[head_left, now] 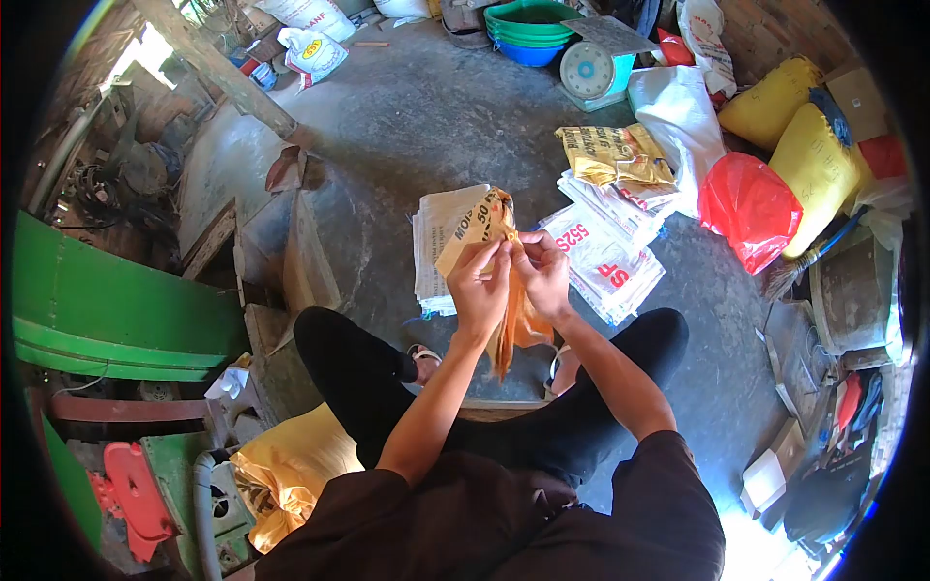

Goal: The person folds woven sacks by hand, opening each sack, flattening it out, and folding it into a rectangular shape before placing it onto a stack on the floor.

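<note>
Both hands meet at the middle of the view on a gathered orange-yellow sack (518,315) with dark print on its upper part. My left hand (480,289) pinches the bunched material from the left side. From the right, my right hand (542,277) pinches the same bunch, its fingertips close to those of the other hand. The sack's lower part hangs between the knees. Behind it on the floor lies a stack of flat whitish sacks (432,252). To the right is another flat stack (605,254) with red print, and a folded yellow sack (616,155) rests at its top.
Green metal panels (126,300) stand at the left. A full yellow sack (295,460) sits by the left leg. Basins (528,31) and a scale (593,73) are at the back. On the right are a red bag (749,208) and yellow sacks (812,169).
</note>
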Motion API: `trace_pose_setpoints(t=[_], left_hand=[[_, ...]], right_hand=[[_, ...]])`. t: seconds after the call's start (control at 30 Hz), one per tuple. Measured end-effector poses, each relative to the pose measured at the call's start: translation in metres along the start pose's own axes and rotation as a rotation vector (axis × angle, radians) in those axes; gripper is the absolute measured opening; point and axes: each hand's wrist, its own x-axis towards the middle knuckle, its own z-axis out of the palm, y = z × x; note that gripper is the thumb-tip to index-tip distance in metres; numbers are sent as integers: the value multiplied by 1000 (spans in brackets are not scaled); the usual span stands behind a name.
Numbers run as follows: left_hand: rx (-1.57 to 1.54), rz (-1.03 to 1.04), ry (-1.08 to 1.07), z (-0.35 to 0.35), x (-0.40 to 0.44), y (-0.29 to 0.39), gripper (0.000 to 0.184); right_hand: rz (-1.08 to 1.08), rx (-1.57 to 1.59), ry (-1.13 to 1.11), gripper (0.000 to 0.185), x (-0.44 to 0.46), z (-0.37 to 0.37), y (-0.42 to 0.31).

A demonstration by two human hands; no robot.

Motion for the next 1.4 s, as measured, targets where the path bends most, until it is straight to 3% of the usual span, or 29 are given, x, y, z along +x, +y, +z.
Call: trace_pose_setpoints(t=[0.1,0.17,0.2,0.27,0.33,0.37,0.47,0.5,0.6,0.63,0.7,0.77,0.8,0.83,1.03,1.17,1.23,1.3,1.4], left_hand=[[-66,-38,-162,-8,3,-4,27],[-325,-157,-266,-10,2,-10,35],[-465,-245,-289,-14,3,-2,35],[-643,-347,-399,-27,8,-1,35],[-350,-105,-437,-53,20,-21,34],[-201,1,-448,-66,23,-28,33],[166,448,-277,-102,59,-33,40],[262,453,-322,-112,67,-36,56],[471,369,-512,-128,79,-70,78],[478,386,-453,-125,76,-78,68],[406,334,-653,-121,77,-93,48],[226,225,-708,-111,64,-89,31],[138,290,-706,-104,57,-89,27],[147,344,-725,-99,49,-89,31],[-79,457,-512,-81,3,-76,49],[77,454,-592,-88,-2,-77,39],[170,404,-683,-96,-3,-90,33],[-2,265,-629,-102,-4,-100,26],[-60,445,-587,-118,19,-77,24]], right_hand=[[-1,55,-62,37,4,-5,-5],[-27,108,-85,44,7,-6,-7],[62,135,-75,41,9,-5,-14],[15,6,-193,35,17,-22,-15],[-51,-39,-268,22,27,-30,-33],[13,32,-286,19,29,-34,-51],[-88,-114,-343,17,36,-54,-108],[-144,-169,-361,16,38,-59,-128],[-251,-357,-399,15,47,-72,-186],[-264,-417,-403,15,50,-77,-204],[-357,-505,-375,16,59,-83,-230],[-365,-594,-286,17,67,-88,-252],[-411,-649,-253,18,71,-92,-259],[-343,-720,-217,19,74,-100,-269],[-430,-810,-160,23,67,-85,-318],[-516,-912,-187,25,64,-89,-341],[-480,-815,-150,25,66,-88,-346],[-452,-729,-166,25,88,-118,-346],[-318,-812,3,23,116,-190,-329]])
